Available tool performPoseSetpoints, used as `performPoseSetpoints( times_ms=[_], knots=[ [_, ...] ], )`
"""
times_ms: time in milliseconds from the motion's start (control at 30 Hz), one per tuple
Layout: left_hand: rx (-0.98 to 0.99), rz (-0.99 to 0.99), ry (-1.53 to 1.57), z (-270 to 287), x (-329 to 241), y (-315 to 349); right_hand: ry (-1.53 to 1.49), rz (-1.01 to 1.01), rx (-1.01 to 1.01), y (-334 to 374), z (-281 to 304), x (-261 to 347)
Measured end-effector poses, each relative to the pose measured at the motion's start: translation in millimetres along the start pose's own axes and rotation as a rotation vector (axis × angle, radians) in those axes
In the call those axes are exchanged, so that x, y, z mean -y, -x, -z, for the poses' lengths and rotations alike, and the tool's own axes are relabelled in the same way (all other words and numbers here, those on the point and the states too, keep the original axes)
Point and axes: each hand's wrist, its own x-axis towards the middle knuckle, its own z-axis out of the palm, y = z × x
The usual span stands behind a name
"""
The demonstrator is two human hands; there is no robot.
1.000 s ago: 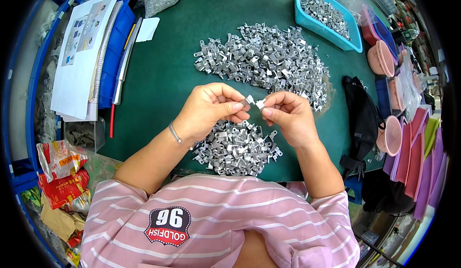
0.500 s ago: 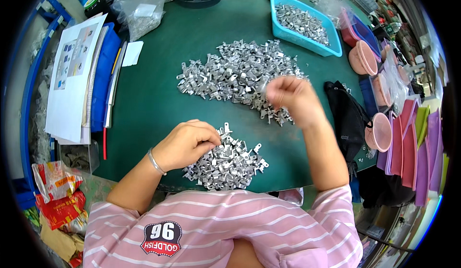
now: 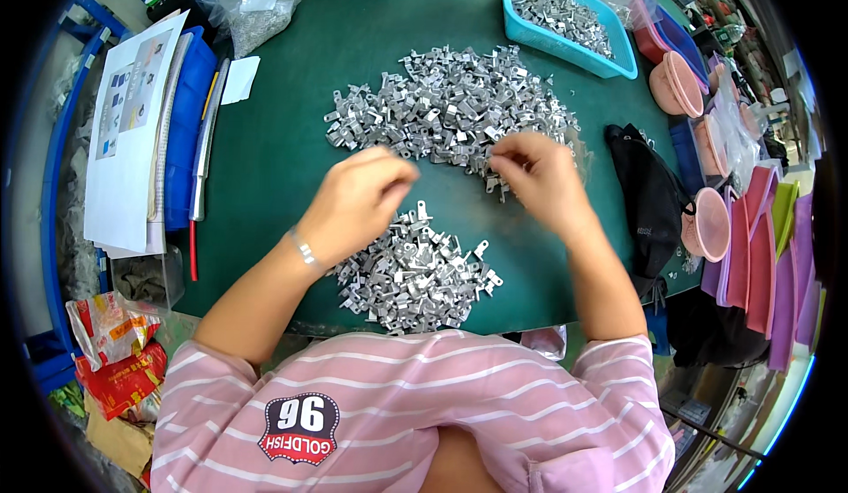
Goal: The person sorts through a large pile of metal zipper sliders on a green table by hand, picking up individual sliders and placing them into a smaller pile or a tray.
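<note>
A wide pile of small silvery metal brackets (image 3: 450,104), bent and with holes, lies on the green table. A smaller pile of similar brackets (image 3: 415,276) sits near the table's front edge. Between the two piles, on the left, is my left hand (image 3: 358,197), its thumb and fingers pinched together and slightly blurred. My right hand (image 3: 548,184) is at the right front edge of the far pile, with thumb and forefinger closed. Whatever either hand pinches is hidden or too small to make out.
A light-blue basket (image 3: 623,56) of metal parts stands at the back right. Along the right lie a black cloth bag (image 3: 638,201) and pink tubs (image 3: 707,225). Papers (image 3: 132,131) and a blue file tray (image 3: 185,131) line the left edge. A clear bag (image 3: 256,20) sits behind.
My left hand has lifted off the near pile and moved away from me, toward the far pile. My right hand remains by the far pile's right front edge. The view has shifted slightly.
</note>
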Motion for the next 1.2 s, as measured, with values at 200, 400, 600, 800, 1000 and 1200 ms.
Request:
performPoseSetpoints(
  times_ms=[200, 400, 600, 800, 1000, 1200],
  knots=[
    [-0.052, -0.194, -0.226, -49.3, 9.6, -44.9, 0.333, 0.159, -0.138, 7.7, -32.0, 3.5],
    [-0.099, -0.31, -0.302, -47.5, 14.7, -45.0, 0.357, 0.34, -0.219, 1.3, -42.1, 3.0],
    [-0.09, -0.365, -0.31, -41.2, 16.1, -42.3, 0.452, 0.421, -0.216, 0.5, -40.2, 3.5],
    [-0.236, -0.17, -0.002, -39.9, 10.8, -34.3, 0.495, 0.454, -0.21, 1.5, -41.0, 2.8],
    [-0.263, 0.537, 0.849, -31.8, 3.2, -24.1, 0.498, 0.55, -0.228, -1.3, -39.4, -4.7],
    [-0.159, 0.729, 1.058, -19.2, 4.3, -9.6, 0.215, 0.401, -0.341, -1.7, -36.4, 0.0]
  ],
)
